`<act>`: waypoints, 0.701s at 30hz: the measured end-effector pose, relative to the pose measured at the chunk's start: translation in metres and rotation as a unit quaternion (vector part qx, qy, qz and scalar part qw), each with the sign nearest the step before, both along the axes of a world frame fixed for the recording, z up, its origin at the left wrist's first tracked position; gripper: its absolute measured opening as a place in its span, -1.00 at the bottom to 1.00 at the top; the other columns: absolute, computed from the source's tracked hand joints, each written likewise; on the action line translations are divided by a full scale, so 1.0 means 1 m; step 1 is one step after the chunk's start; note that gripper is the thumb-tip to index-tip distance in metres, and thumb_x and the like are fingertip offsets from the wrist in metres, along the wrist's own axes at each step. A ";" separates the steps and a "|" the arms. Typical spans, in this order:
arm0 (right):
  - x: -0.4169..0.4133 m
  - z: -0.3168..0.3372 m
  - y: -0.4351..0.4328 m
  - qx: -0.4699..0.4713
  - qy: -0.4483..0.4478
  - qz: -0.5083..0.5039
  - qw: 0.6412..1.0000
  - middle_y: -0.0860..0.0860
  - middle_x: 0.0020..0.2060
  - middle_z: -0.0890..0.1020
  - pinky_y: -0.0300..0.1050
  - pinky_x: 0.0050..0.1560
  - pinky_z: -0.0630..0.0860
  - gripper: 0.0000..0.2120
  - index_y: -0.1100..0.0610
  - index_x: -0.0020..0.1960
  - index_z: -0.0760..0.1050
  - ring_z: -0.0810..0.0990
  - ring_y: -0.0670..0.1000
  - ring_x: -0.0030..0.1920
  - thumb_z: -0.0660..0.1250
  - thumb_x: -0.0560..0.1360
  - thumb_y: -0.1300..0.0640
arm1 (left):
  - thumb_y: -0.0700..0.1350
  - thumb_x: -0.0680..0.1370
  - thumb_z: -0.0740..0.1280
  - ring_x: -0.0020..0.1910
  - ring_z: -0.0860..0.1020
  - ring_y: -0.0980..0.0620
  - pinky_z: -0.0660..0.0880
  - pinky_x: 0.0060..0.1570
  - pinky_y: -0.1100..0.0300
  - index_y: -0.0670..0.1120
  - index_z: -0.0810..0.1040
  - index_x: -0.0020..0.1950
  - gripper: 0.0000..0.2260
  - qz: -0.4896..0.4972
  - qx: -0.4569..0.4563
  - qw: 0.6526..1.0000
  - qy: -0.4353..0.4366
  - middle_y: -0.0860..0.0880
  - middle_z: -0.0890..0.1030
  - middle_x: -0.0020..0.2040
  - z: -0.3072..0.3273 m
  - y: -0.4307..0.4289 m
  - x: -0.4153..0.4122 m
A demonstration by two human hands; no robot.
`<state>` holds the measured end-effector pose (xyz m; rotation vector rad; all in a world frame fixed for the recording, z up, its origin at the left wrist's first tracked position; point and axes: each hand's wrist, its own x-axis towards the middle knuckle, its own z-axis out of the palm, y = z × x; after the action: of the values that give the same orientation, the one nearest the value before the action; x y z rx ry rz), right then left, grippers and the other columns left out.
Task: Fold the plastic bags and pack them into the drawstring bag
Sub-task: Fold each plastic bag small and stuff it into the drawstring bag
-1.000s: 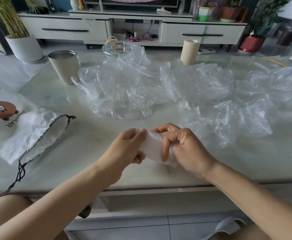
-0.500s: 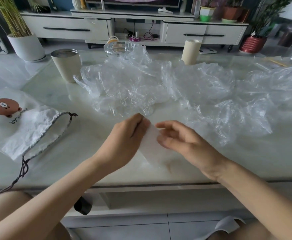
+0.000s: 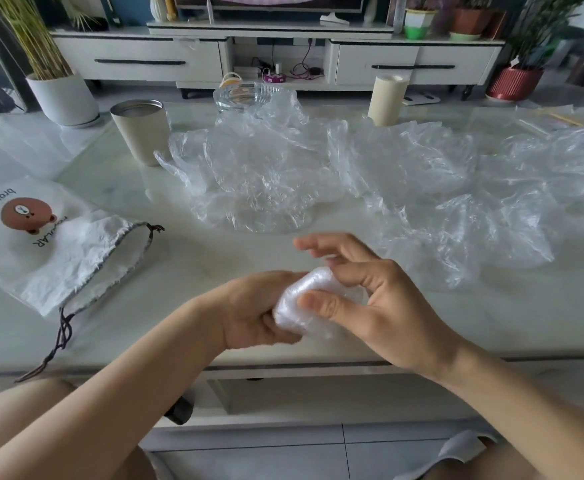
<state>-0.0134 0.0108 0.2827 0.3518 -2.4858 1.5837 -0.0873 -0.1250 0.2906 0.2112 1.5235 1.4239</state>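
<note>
A small folded plastic bag [image 3: 304, 299], white and compact, is held between both hands above the table's front edge. My left hand [image 3: 252, 313] grips its left end with curled fingers. My right hand [image 3: 370, 299] pinches its right side between thumb and a bent finger, while its other fingers stretch out above. Several crumpled clear plastic bags [image 3: 335, 174] lie spread across the middle and right of the marble table [image 3: 186, 271]. The white drawstring bag [image 3: 44, 244], printed with a brown bear, lies flat at the left with its mouth toward the hands and its dark cord trailing to the table edge.
A beige metal cup [image 3: 141, 129] stands at the back left, a glass bowl [image 3: 242, 95] behind the plastic pile, and a beige cylinder [image 3: 387, 98] at the back. A white TV cabinet [image 3: 276, 53] and potted plants stand beyond the table.
Both hands have drawn back toward the table's front edge with the folded bag. The right hand, which had loosened half a second ago, now pinches the bundle again with some fingers lifted.
</note>
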 end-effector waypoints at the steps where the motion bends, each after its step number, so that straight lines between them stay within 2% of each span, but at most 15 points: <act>1: -0.001 0.001 0.001 -0.055 -0.030 0.017 0.998 -0.07 0.10 0.61 -0.35 0.13 0.40 -0.83 0.18 -0.13 0.65 0.53 -0.16 0.15 0.41 0.43 0.07 | -0.25 0.59 0.08 -0.55 0.27 0.17 0.14 -0.59 0.41 -0.10 0.52 -0.40 -0.60 0.000 0.006 1.000 -0.011 0.02 0.38 -0.52 -0.002 0.001 0.002; 2: -0.003 0.001 0.002 -0.099 -0.044 0.012 0.994 0.01 0.01 0.66 -0.32 0.05 0.46 -0.82 0.21 -0.10 0.64 0.59 -0.13 0.06 0.39 0.44 0.10 | -0.27 0.59 0.05 -0.59 0.30 0.17 0.15 -0.60 0.41 -0.12 0.49 -0.35 -0.63 0.012 0.009 1.000 0.008 0.01 0.41 -0.52 -0.004 0.003 0.003; 4: -0.008 -0.001 0.005 -0.121 -0.033 -0.038 0.991 0.11 -0.16 0.68 -0.22 -0.10 0.51 -0.81 0.21 -0.11 0.63 0.62 -0.04 -0.13 0.37 0.45 0.08 | -0.26 0.61 0.08 -0.54 0.45 0.11 0.34 -0.55 0.38 -0.16 0.49 -0.21 -0.73 0.070 0.007 0.992 0.107 -0.04 0.52 -0.42 -0.008 0.005 0.002; 6: -0.012 -0.002 0.007 -0.101 -0.028 -0.077 0.992 0.13 -0.22 0.65 -0.23 -0.15 0.48 -0.85 0.14 -0.14 0.61 0.58 -0.04 -0.21 0.35 0.47 0.06 | -0.15 0.63 0.12 -0.36 0.56 0.03 0.55 -0.35 0.26 -0.18 0.52 -0.09 -0.77 0.152 0.045 0.976 0.149 -0.13 0.58 -0.25 -0.009 0.006 -0.005; 9: -0.016 -0.003 0.008 -0.105 -0.059 -0.087 0.989 0.08 -0.12 0.64 -0.21 0.02 0.49 -0.90 0.03 -0.10 0.58 0.59 -0.04 -0.09 0.29 0.53 0.16 | 0.07 0.51 0.21 -0.20 0.61 0.00 0.60 -0.10 0.08 -0.19 0.53 0.01 -0.67 0.128 0.107 0.974 0.151 -0.10 0.60 -0.16 -0.004 0.004 -0.010; 11: -0.018 -0.006 0.008 -0.102 -0.074 -0.088 0.988 0.14 -0.05 0.61 -0.02 0.11 0.49 -0.87 0.09 -0.08 0.57 0.57 0.08 -0.02 0.26 0.55 0.21 | 0.03 0.40 0.31 -0.15 0.62 0.01 0.60 -0.07 0.09 -0.19 0.52 0.08 -0.63 0.110 0.100 0.973 0.178 -0.10 0.61 -0.11 -0.003 0.001 -0.009; 13: -0.021 -0.009 0.008 -0.083 -0.089 -0.097 0.988 0.26 -0.02 0.56 0.14 0.12 0.47 -0.86 0.29 -0.05 0.54 0.53 0.21 0.01 0.24 0.56 0.24 | -0.12 0.40 0.37 -0.10 0.62 -0.02 0.60 -0.10 0.18 -0.21 0.50 0.12 -0.67 0.135 0.089 0.966 0.201 -0.14 0.61 -0.06 -0.007 0.000 -0.007; 15: -0.022 -0.011 0.007 -0.091 -0.098 -0.107 0.985 0.27 -0.04 0.58 0.11 0.12 0.50 -0.84 0.34 -0.06 0.54 0.56 0.20 -0.03 0.26 0.55 0.25 | -0.28 0.46 0.36 -0.13 0.62 -0.02 0.57 -0.17 0.26 -0.20 0.51 0.09 -0.79 0.161 0.084 0.959 0.218 -0.15 0.61 -0.08 -0.009 -0.002 -0.007; 17: -0.023 -0.010 0.004 -0.131 -0.101 -0.122 0.979 0.18 -0.12 0.66 -0.05 0.10 0.56 -0.90 0.27 -0.09 0.59 0.64 0.07 -0.10 0.31 0.52 0.27 | -0.34 0.48 0.33 -0.20 0.63 0.02 0.56 -0.21 0.29 -0.19 0.53 0.05 -0.83 0.176 0.086 0.956 0.218 -0.14 0.61 -0.13 -0.011 -0.004 -0.008; 19: -0.025 -0.009 0.000 -0.189 -0.110 -0.153 0.964 0.14 -0.22 0.66 -0.13 -0.02 0.60 -0.97 0.27 -0.13 0.57 0.64 0.01 -0.19 0.38 0.46 0.29 | -0.34 0.48 0.34 -0.21 0.63 0.02 0.56 -0.19 0.28 -0.20 0.53 0.05 -0.83 0.185 0.089 0.954 0.218 -0.16 0.61 -0.13 -0.012 -0.005 -0.009; 21: -0.029 -0.008 -0.002 -0.243 -0.124 -0.190 0.943 0.14 -0.23 0.59 -0.22 -0.19 0.59 -0.86 0.22 -0.16 0.48 0.62 0.04 -0.21 0.45 0.39 0.31 | -0.32 0.48 0.33 -0.19 0.63 0.00 0.56 -0.18 0.27 -0.24 0.52 0.08 -0.82 0.191 0.099 0.955 0.203 -0.18 0.61 -0.11 -0.013 -0.007 -0.011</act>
<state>-0.0429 0.0083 0.2743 -0.3947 -2.0334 2.0667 -0.0980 -0.1319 0.2772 0.3652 1.8210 1.9344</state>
